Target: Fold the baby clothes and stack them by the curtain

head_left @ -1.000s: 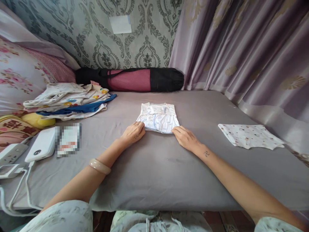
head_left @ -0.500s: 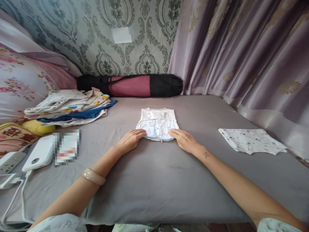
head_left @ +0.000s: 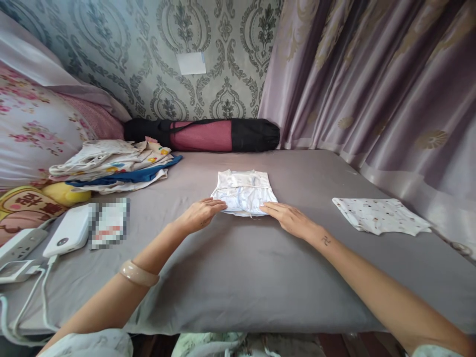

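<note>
A small white garment (head_left: 243, 191) with pale bluish prints lies folded in the middle of the grey bed sheet, a seam or fold running across its upper part. At its near left corner, my left hand (head_left: 203, 214) is closed on the edge, fingers on top and thumb hidden. My right hand (head_left: 292, 218) holds the near right corner the same way, fingers long over the cloth. Between them the near edge looks slightly raised and creased. Off to the right lies another folded white garment (head_left: 381, 214) with small dark prints, touched by neither hand.
A clothes pile (head_left: 119, 163) sits at the back left. Along the wall lies a black and pink rolled bag (head_left: 201, 136). At left are a white power bank (head_left: 70, 230) with cables, a power strip (head_left: 23, 245) and a blurred packet (head_left: 109, 223). Curtains (head_left: 357, 74) hang at right.
The view has shifted slightly. Both hands stay at the garment's near corners, and its near edge has come up or away from me a little, with more creasing.
</note>
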{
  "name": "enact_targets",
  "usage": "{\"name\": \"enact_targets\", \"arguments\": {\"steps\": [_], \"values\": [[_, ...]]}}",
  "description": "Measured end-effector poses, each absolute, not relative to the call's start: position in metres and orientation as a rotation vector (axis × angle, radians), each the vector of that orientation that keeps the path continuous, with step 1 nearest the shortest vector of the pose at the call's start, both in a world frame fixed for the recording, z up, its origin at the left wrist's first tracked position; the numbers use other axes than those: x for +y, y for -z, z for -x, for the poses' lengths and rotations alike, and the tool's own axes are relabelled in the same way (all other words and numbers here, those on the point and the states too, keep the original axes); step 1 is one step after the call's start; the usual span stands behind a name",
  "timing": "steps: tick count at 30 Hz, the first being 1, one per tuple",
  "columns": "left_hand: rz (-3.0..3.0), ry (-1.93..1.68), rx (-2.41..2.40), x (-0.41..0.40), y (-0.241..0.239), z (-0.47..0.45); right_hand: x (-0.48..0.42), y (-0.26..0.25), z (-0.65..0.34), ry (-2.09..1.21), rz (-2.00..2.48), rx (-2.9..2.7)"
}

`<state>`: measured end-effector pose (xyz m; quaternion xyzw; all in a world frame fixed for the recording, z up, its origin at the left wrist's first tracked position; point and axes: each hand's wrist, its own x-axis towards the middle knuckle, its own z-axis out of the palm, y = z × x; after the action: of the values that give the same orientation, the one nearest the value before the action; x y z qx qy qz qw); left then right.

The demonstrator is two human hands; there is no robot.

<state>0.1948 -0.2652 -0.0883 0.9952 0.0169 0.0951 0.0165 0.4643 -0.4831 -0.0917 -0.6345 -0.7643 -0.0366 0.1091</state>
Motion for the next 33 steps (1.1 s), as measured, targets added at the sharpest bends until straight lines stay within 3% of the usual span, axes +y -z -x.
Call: {"name": "enact_targets", "arguments": {"steps": [9,19,33], "values": [[-2.972,-0.283,-0.059,-0.307,0.084,-0.158,-0.526,0.079,-0.437,0.119,1.819,-2.381],[-2.931,-0.703,0.627,-0.286,0.091,-0.215,-0.467,0.078,-0.455,0.311,2.041,-2.056],[-2.985,-0.460,0.960,-0.227,0.103,-0.277,-0.392,0.088,-0.490,0.294,2.378,-2.021]]}}
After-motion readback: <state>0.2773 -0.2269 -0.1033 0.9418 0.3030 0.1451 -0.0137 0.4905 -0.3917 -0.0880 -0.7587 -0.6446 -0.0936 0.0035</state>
